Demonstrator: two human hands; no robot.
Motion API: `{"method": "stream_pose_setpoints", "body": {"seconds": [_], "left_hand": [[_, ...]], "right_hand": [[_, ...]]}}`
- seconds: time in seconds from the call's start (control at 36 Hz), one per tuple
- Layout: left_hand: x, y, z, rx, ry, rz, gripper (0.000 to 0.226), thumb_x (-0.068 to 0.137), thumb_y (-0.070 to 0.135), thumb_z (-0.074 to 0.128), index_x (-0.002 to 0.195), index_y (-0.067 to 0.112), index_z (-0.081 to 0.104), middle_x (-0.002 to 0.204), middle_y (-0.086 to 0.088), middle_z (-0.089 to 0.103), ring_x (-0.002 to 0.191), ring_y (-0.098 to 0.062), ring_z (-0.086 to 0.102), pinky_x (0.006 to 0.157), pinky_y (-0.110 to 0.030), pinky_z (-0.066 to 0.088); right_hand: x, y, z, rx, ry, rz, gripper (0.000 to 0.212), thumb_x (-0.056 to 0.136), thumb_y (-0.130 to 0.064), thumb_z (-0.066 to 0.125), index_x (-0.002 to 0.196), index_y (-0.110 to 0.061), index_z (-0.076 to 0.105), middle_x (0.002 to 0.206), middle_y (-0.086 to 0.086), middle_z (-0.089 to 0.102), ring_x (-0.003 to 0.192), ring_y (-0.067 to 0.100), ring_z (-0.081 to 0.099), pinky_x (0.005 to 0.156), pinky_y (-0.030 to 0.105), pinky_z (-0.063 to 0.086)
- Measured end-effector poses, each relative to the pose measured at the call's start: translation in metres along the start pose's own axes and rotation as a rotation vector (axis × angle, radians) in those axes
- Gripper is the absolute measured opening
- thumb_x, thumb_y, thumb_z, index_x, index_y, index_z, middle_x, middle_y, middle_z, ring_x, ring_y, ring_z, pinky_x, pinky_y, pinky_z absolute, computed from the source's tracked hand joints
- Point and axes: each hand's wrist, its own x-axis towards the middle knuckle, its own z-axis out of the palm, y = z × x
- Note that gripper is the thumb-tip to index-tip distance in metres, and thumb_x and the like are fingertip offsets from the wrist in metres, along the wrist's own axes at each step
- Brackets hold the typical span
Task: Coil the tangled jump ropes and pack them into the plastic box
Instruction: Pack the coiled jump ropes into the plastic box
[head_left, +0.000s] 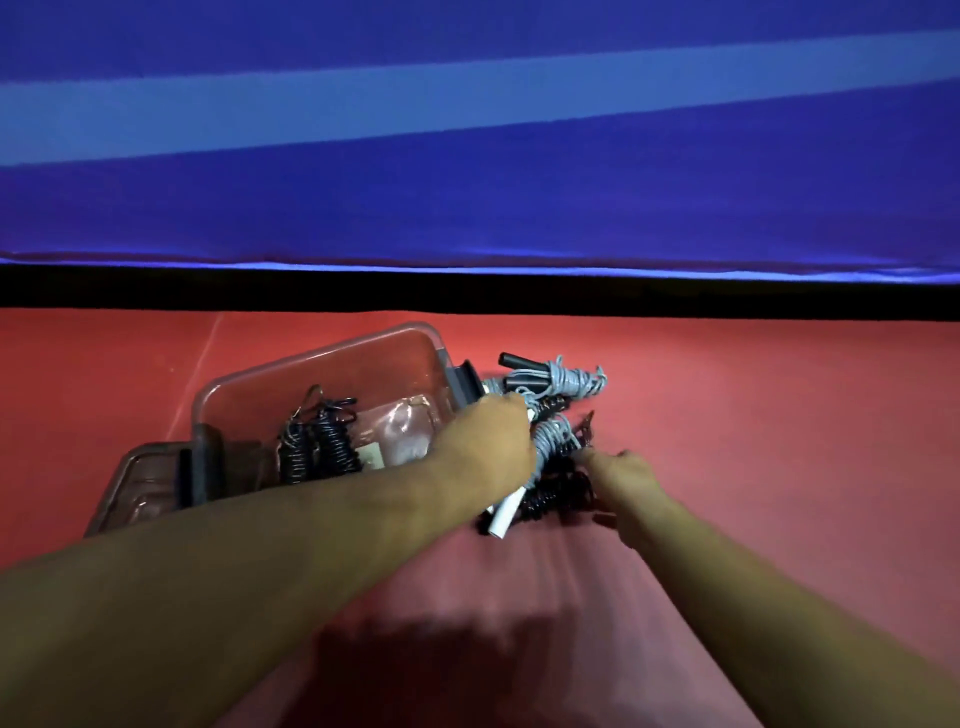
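Resting beside box (322, 374), jump ropes (571, 382) in left hand (498, 436), by right hand (623, 470).

both forearms stretched forward, left grip (488, 441) curled round a rope bundle (553, 436), right grip (626, 475) just beside, blurred

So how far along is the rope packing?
Partway. In the plastic box black coiled ropes already lie. The left hand seems to grip a white-handled grey rope; the right hand reaches the pile. A wound grey rope with black handles and loose black ropes remain outside.
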Motion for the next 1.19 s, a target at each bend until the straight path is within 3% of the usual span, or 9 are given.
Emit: {"method": "stream_pose_setpoints", "body": {"seconds": [0.17, 0.39, 0.61, 0.72, 0.81, 0.89, 0.97, 1.08, 1.19], "left_hand": [[0.013, 0.021, 0.039, 0.246, -0.193, -0.048, 0.043, 0.095, 0.021, 0.055, 0.130, -0.001, 0.046, 0.133, -0.020, 0.051, 0.123, -0.036, 0.054, 0.095, -0.038, 0.046], [0.018, 0.004, 0.065, 0.259, -0.156, -0.047, 0.046, 0.099, 0.033, 0.056, 0.130, 0.000, 0.049, 0.132, -0.018, 0.051, 0.123, -0.033, 0.048, 0.104, -0.037, 0.036], [0.023, -0.005, 0.072, -0.049, -0.151, -0.153, 0.047, 0.087, 0.035, 0.070, 0.124, 0.010, 0.055, 0.126, -0.016, 0.051, 0.109, -0.033, 0.060, 0.090, -0.036, 0.047], [0.019, -0.005, 0.069, -0.275, -0.231, -0.165, 0.055, 0.088, 0.026, 0.072, 0.138, 0.015, 0.052, 0.131, -0.011, 0.059, 0.121, -0.025, 0.057, 0.102, -0.035, 0.045], [0.012, 0.005, 0.071, -0.387, -0.284, -0.175, 0.041, 0.085, 0.029, 0.072, 0.122, 0.016, 0.060, 0.115, -0.009, 0.069, 0.108, -0.026, 0.064, 0.095, -0.038, 0.050], [0.003, 0.012, 0.073, -0.667, -0.297, -0.210, 0.031, 0.073, 0.036, 0.070, 0.100, 0.023, 0.064, 0.104, -0.008, 0.073, 0.102, -0.028, 0.068, 0.097, -0.046, 0.052], [-0.010, 0.025, 0.047, -0.990, -0.257, -0.171, 0.019, 0.092, 0.002, 0.063, 0.097, 0.021, 0.062, 0.103, -0.010, 0.069, 0.102, -0.027, 0.065, 0.102, -0.042, 0.049], [-0.031, 0.017, -0.008, -1.280, -0.187, -0.039, 0.023, 0.094, -0.007, 0.053, 0.107, 0.011, 0.063, 0.101, -0.009, 0.069, 0.097, -0.023, 0.065, 0.095, -0.037, 0.052], [-0.055, -0.028, -0.063, -1.331, -0.063, -0.048, 0.040, 0.075, 0.006, 0.064, 0.115, 0.002, 0.060, 0.103, -0.012, 0.072, 0.090, -0.019, 0.070, 0.083, -0.028, 0.058]], "right_hand": [[0.045, 0.050, 0.020, 0.220, 0.117, 0.103, 0.035, 0.050, -0.037, 0.068, 0.069, -0.007, 0.067, 0.073, 0.016, 0.071, 0.069, 0.038, 0.070, 0.067, 0.056, 0.059], [0.015, 0.045, 0.031, 0.855, 0.179, 0.116, 0.028, 0.081, 0.001, 0.068, 0.070, -0.012, 0.045, 0.054, 0.006, 0.045, 0.035, 0.012, 0.041, 0.034, 0.019, 0.034], [0.014, 0.061, 0.037, 0.733, -0.031, 0.226, 0.035, 0.085, -0.010, 0.072, 0.114, 0.001, 0.057, 0.085, 0.015, 0.066, 0.060, 0.023, 0.060, 0.047, 0.025, 0.047], [0.010, 0.067, 0.025, 0.727, -0.089, 0.205, 0.025, 0.088, -0.011, 0.070, 0.106, -0.007, 0.054, 0.061, 0.006, 0.052, 0.039, 0.012, 0.044, 0.037, 0.019, 0.032], [-0.001, 0.063, 0.012, 0.822, -0.154, 0.175, 0.021, 0.092, -0.008, 0.063, 0.112, -0.001, 0.060, 0.068, 0.012, 0.063, 0.040, 0.015, 0.058, 0.036, 0.020, 0.043], [-0.012, 0.056, -0.005, 0.859, -0.211, 0.086, 0.030, 0.087, -0.012, 0.065, 0.113, 0.001, 0.061, 0.075, 0.014, 0.069, 0.059, 0.023, 0.067, 0.054, 0.034, 0.058], [-0.023, 0.036, -0.022, 0.831, -0.218, -0.075, 0.048, 0.073, -0.020, 0.070, 0.116, 0.001, 0.062, 0.080, 0.012, 0.071, 0.071, 0.026, 0.064, 0.074, 0.041, 0.055], [-0.047, -0.014, -0.023, 0.722, -0.285, -0.301, 0.007, 0.091, -0.016, 0.063, 0.094, -0.009, 0.063, 0.075, 0.005, 0.068, 0.064, 0.019, 0.059, 0.059, 0.028, 0.051], [-0.076, -0.060, 0.003, 0.633, -0.476, -0.367, 0.004, 0.095, -0.012, 0.059, 0.094, -0.010, 0.062, 0.078, 0.009, 0.067, 0.060, 0.019, 0.062, 0.056, 0.028, 0.052]]}}
